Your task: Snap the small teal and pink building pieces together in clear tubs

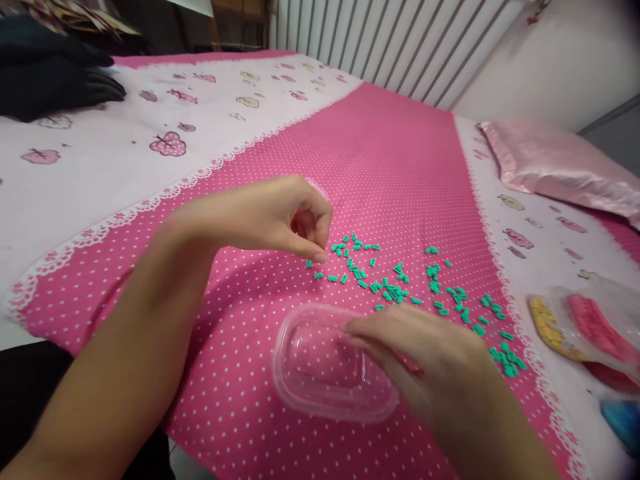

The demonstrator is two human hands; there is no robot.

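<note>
My left hand (pixel 295 217) is curled above the left end of the scattered green pieces (pixel 395 293), its thumb tip close to the nearest ones. Whatever its fingers may hold is hidden. In front of me a clear plastic container (pixel 290 393) lies on the pink polka-dot cloth, the dots showing through it. My right hand (pixel 425 343) reaches over the container's right side, fingers pressed together and pointing down toward its inside. Nothing can be made out at those fingertips. The green pieces are small and oblong, some single and others in little heaps, spreading to the right.
Clear bags with yellow pieces (pixel 553 327) and pink pieces (pixel 597 323) lie at the right, near a blue item (pixel 623 420). A pink satin pillow (pixel 560 163) rests farther back. Dark clothing (pixel 50 73) lies at far left. Behind my left hand shows a clear plastic edge (pixel 319 187).
</note>
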